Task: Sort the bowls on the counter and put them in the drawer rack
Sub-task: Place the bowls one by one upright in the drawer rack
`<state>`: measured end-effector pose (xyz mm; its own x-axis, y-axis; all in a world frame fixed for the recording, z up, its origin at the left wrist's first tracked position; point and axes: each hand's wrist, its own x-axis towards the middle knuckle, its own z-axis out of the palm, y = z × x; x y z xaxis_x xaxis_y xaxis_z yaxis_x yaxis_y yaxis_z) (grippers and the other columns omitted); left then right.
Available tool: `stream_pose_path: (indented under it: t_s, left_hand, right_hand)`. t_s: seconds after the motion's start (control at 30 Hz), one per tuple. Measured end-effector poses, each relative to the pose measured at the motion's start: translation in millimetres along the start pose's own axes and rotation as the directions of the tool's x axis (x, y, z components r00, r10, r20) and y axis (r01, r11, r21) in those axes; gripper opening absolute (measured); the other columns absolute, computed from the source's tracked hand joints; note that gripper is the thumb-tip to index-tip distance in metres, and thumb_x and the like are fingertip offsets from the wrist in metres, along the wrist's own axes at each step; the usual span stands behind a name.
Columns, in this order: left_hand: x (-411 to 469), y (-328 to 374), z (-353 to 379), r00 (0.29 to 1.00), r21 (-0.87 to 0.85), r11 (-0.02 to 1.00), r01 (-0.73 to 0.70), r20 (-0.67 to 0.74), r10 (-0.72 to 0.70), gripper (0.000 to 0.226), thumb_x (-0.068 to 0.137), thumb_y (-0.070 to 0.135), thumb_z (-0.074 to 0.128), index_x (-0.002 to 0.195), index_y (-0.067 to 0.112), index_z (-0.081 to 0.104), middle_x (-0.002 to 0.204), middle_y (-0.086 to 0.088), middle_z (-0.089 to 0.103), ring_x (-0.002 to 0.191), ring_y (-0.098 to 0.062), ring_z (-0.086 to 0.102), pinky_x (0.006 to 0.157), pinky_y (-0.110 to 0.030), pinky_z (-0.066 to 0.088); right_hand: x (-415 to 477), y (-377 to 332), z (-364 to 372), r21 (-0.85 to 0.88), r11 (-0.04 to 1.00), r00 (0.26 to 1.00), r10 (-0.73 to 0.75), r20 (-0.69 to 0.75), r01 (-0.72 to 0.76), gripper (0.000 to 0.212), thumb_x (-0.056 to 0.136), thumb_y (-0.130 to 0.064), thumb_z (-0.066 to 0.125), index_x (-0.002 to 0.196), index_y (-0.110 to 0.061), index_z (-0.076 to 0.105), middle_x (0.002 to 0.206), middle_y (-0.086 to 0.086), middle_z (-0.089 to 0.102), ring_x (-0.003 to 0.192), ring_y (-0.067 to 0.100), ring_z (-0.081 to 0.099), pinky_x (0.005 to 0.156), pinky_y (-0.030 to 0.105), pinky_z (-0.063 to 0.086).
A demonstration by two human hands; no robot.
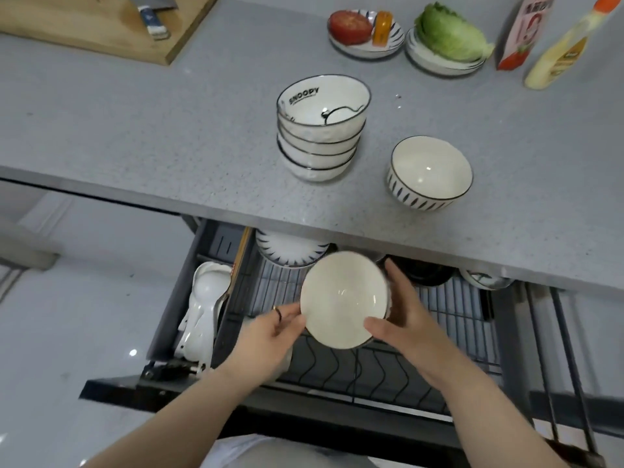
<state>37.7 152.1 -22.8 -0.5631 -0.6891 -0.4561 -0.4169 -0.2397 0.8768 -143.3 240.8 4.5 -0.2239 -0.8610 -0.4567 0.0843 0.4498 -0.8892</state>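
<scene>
Gripping a plain white ceramic bowl (pixel 344 298) above the black wire drawer rack (pixel 449 309), both the left hand (pixel 270 336) and the right hand (pixel 401 315) were mid-task; a stack of white dark-rimmed bowls (pixel 320 136) and a striped white bowl (pixel 429 172) remained on the grey speckled counter (pixel 169 136).

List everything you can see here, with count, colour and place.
Held bowl: one, white, over the drawer rack.
Stacked bowls: four, white with dark rims, counter centre.
Striped bowl: one, white and blue, right of stack.
Plates: two, with tomato and lettuce, counter back.
Bottles: two, back right.
Cutting board: one, wood, back left, knife on it.
Spoons: white, drawer left.
Left hand, right hand: gripping held bowl.
</scene>
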Motion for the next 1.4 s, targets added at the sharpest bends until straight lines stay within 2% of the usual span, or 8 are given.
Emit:
stream_pose_path:
  t_s: [0.07,0.2,0.33,0.6,0.9,1.23,1.33,1.4]
  left_hand:
    - [-6.8,-26.5,-6.9,0.992,0.29,0.954,0.075,-0.114,-0.043,0.024,0.091,0.028,0.046,0.11,0.024,0.061,0.085,0.014,0.066,0.084,-0.005,0.061,0.068,-0.002,0.039]
    - [-20.7,-58.1,-21.3,0.985,0.666,0.744,0.056,-0.161,0.07,0.026,0.09,0.027,0.047,0.112,0.023,0.061,0.11,0.006,0.067,0.103,-0.015,0.061,0.083,-0.022,0.045]
    - [-26.3,-66.2,-22.8,0.949,0.76,0.638,-0.119,-0.101,0.297,0.014,0.069,0.02,0.059,0.071,0.019,0.072,0.065,0.008,0.073,0.058,-0.013,0.068,0.055,-0.018,0.051]
    - [-22.2,-69.8,-25.8,0.929,0.801,0.579,-0.152,-0.084,0.36,0.031,0.072,0.026,0.041,0.071,0.022,0.072,0.064,0.011,0.072,0.059,-0.008,0.067,0.069,-0.021,0.037]
    - [-22.2,-67.5,-28.4,0.928,0.804,0.576,-0.148,-0.088,0.361,0.032,0.073,0.025,0.039,0.07,0.022,0.071,0.062,0.012,0.071,0.055,-0.006,0.065,0.069,-0.022,0.035]
    - [-20.8,-65.8,-25.5,0.957,0.781,0.617,-0.098,-0.098,0.275,0.018,0.076,0.02,0.054,0.077,0.024,0.071,0.072,0.014,0.072,0.062,-0.007,0.067,0.068,-0.018,0.038]
    - [-11.6,-57.0,-22.9,0.981,0.662,0.749,0.028,-0.163,0.107,0.023,0.09,0.021,0.046,0.105,0.024,0.064,0.104,0.01,0.068,0.096,-0.011,0.061,0.074,-0.016,0.038]
    - [-0.4,-45.9,-16.4,0.975,0.591,0.806,0.027,-0.194,0.109,0.026,0.091,0.024,0.044,0.113,0.026,0.059,0.112,0.009,0.064,0.102,-0.01,0.058,0.08,-0.016,0.039]
  right_hand:
    - [8.6,24.2,11.4,-0.107,0.986,0.992,0.124,-0.027,-0.126,0.103,0.069,-0.019,0.075,0.145,-0.038,0.008,0.139,-0.017,0.036,0.107,-0.004,0.047,0.091,0.018,0.039]
    - [33.2,65.5,33.3,-0.257,0.909,0.945,0.318,-0.076,-0.327,0.098,0.077,-0.016,0.067,0.147,-0.031,0.0,0.155,0.0,0.019,0.123,0.009,0.034,0.095,0.025,0.033]
    - [54.2,97.6,54.7,-0.418,0.8,0.901,0.408,-0.148,-0.431,0.095,0.08,-0.021,0.062,0.148,-0.025,-0.004,0.158,0.002,0.007,0.143,0.027,0.017,0.114,0.038,0.025]
    - [81.4,117.9,94.3,-0.561,0.672,0.864,0.466,-0.189,-0.485,0.093,0.082,-0.031,0.06,0.148,-0.019,-0.004,0.156,0.008,0.009,0.142,0.034,0.014,0.115,0.042,0.018]
    - [99.5,124.3,126.4,-0.637,0.562,0.828,0.508,-0.237,-0.527,0.093,0.082,-0.032,0.062,0.148,-0.025,-0.002,0.156,0.006,0.006,0.142,0.035,0.011,0.11,0.04,0.03]
    - [95.2,115.0,101.1,-0.447,0.675,0.793,0.589,-0.154,-0.588,0.097,0.079,-0.042,0.064,0.148,-0.019,0.0,0.157,0.012,0.005,0.141,0.028,0.025,0.108,0.032,0.033]
    - [81.5,76.7,70.7,-0.404,0.753,0.848,0.513,-0.132,-0.519,0.07,0.087,-0.038,0.055,0.144,-0.013,0.023,0.149,0.009,0.033,0.134,0.024,0.037,0.105,0.033,0.034]
    - [61.1,45.7,41.1,-0.383,0.828,0.912,0.384,-0.146,-0.41,0.041,0.09,-0.034,0.051,0.126,-0.014,0.05,0.122,0.003,0.059,0.109,0.017,0.058,0.092,0.031,0.046]
